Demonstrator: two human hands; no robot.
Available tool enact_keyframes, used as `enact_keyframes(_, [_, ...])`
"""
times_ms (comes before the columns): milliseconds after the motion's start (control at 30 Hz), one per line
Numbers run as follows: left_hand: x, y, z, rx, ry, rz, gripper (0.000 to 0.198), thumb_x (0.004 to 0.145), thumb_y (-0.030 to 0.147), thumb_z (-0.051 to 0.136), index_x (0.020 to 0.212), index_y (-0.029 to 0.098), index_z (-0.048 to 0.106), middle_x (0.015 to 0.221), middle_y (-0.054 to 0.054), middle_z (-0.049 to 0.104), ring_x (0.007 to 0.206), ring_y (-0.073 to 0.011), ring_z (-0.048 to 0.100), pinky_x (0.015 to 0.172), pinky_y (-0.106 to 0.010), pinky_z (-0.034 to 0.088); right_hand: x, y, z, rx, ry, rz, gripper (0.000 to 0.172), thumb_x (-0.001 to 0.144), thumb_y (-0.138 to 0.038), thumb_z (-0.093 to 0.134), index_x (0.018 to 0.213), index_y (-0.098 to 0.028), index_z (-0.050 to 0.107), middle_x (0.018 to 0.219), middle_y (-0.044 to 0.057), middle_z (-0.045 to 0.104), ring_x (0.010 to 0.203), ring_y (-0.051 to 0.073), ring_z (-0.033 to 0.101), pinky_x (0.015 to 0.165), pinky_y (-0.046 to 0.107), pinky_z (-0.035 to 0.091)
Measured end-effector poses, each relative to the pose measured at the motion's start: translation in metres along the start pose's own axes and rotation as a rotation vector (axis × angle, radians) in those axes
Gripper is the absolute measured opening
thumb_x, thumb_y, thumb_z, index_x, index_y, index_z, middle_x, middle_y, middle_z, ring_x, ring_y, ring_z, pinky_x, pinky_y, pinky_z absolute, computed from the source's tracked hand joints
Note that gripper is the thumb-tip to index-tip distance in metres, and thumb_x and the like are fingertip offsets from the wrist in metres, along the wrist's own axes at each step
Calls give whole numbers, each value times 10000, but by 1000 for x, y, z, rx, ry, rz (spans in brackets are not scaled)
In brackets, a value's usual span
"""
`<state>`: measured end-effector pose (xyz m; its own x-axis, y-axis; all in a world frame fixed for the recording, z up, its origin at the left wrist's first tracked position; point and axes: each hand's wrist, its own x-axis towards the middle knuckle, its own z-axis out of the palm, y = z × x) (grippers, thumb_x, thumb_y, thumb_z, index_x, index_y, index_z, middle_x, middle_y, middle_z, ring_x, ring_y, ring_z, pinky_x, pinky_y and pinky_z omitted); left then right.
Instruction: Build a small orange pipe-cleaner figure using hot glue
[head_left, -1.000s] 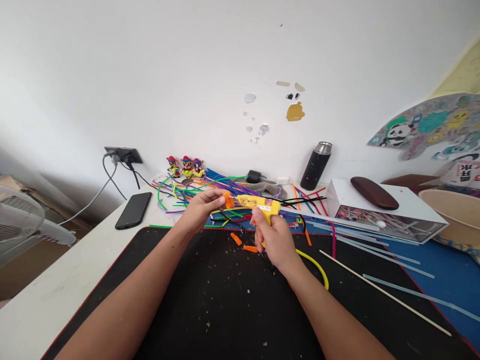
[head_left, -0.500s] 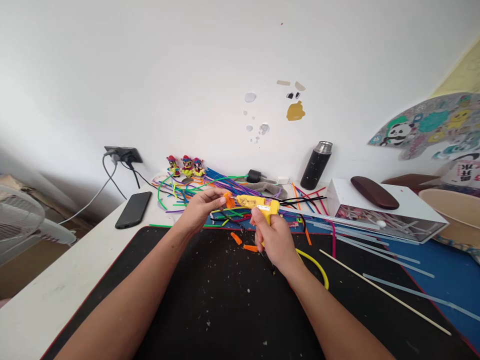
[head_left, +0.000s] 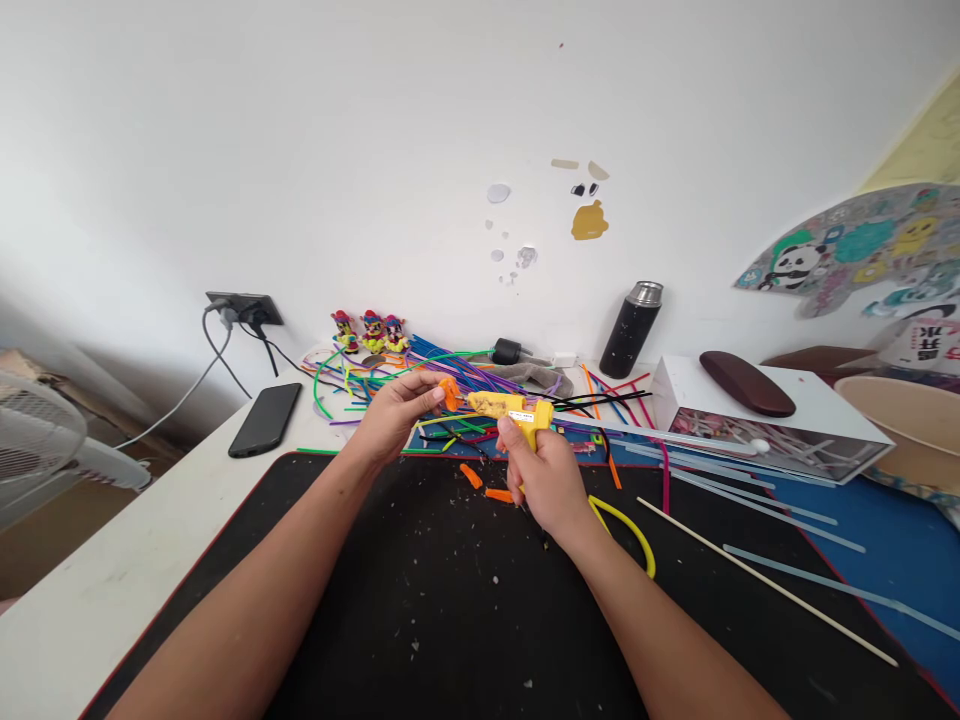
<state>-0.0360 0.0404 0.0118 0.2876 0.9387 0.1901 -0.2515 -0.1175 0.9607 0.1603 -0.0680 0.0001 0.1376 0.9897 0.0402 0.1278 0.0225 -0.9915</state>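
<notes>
Between the thumb and fingers of my left hand [head_left: 401, 410] is a small fuzzy orange pipe-cleaner piece [head_left: 450, 392]. My right hand [head_left: 544, 470] is wrapped round the handle of a yellow hot glue gun [head_left: 491, 404], whose nozzle points left at the orange piece. Whether the tip touches it I cannot tell. A long clear glue stick [head_left: 637, 430] sticks out of the gun's back. Two more orange pieces, one an orange strip [head_left: 471, 476] and the other a short orange strip [head_left: 498, 495], lie on the black mat [head_left: 420, 600] below my hands.
Coloured pipe cleaners [head_left: 480, 375] are heaped along the wall. A black flask [head_left: 632, 330], small figurines [head_left: 372, 330] and a phone [head_left: 265, 420] stand or lie around. On the right are a white box [head_left: 780, 400], loose glue sticks [head_left: 772, 505] and a wooden stick [head_left: 765, 580].
Both hands have shifted very slightly to the left with the glue gun and the orange piece. The orange piece looks turned a little. The grips are the same.
</notes>
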Motion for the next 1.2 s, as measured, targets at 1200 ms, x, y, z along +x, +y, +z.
enact_keyframes(1200, [0, -7, -4, 23, -61, -50, 367, 638, 398, 978, 912, 188, 854, 866, -65, 782, 730, -173, 635, 690, -288, 493, 0, -5, -1, 8, 46, -9, 642, 892, -829, 536, 702, -218, 586, 369, -49, 459, 338, 134, 469, 415, 254, 394])
